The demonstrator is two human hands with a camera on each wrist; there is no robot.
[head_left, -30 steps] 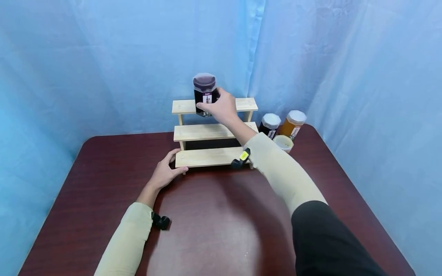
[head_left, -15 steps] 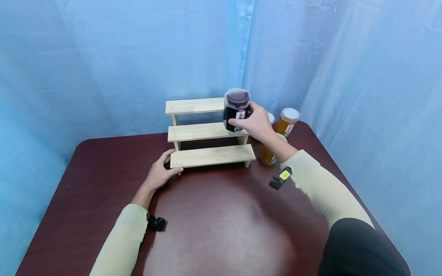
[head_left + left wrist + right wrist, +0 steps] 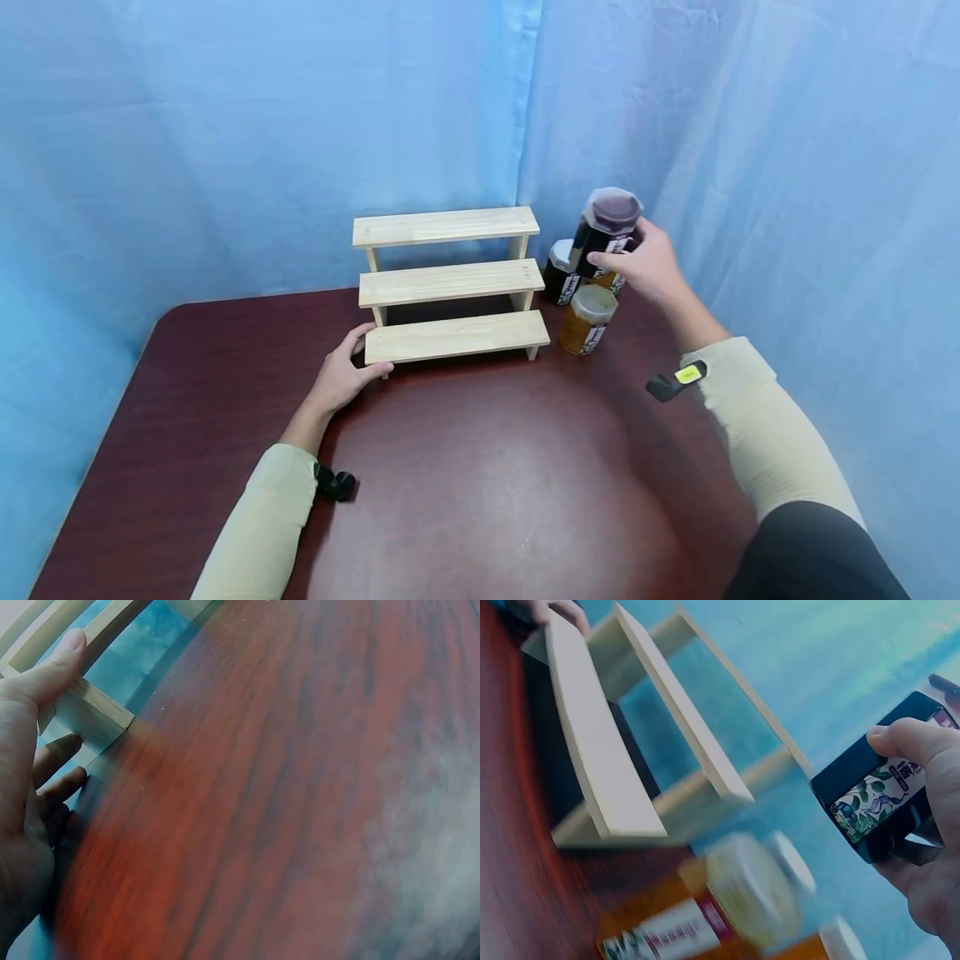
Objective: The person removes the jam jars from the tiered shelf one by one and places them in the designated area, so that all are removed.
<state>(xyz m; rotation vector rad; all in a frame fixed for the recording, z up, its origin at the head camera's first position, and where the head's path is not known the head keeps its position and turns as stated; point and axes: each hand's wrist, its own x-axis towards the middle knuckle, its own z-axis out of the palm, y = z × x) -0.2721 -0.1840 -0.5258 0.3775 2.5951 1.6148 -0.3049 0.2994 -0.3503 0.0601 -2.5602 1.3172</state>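
Note:
My right hand [image 3: 654,265] grips a dark jar [image 3: 592,242] with a pale translucent lid, thumb in front, holding it up above other jars at the right. In the right wrist view the dark jar [image 3: 877,787] shows a fruit-and-leaf label. A three-tier wooden display shelf [image 3: 453,335] stands at the table's back, its tiers bare. My left hand [image 3: 341,379] holds the left end of its lowest tier, thumb along the front and fingers at the side. The left wrist view shows that thumb [image 3: 56,671] over the shelf's wooden edge.
Right of the shelf stand an amber jar [image 3: 587,321] with a pale lid and a dark jar [image 3: 561,273] with a white lid. Another amber jar [image 3: 609,282] is mostly hidden behind the held one. Blue curtains [image 3: 262,150] hang around the dark red table [image 3: 465,483].
My right hand has carried the dark jar from in front of the shelf's top tier rightward, over the jars on the table. My left hand stays at the shelf's left end.

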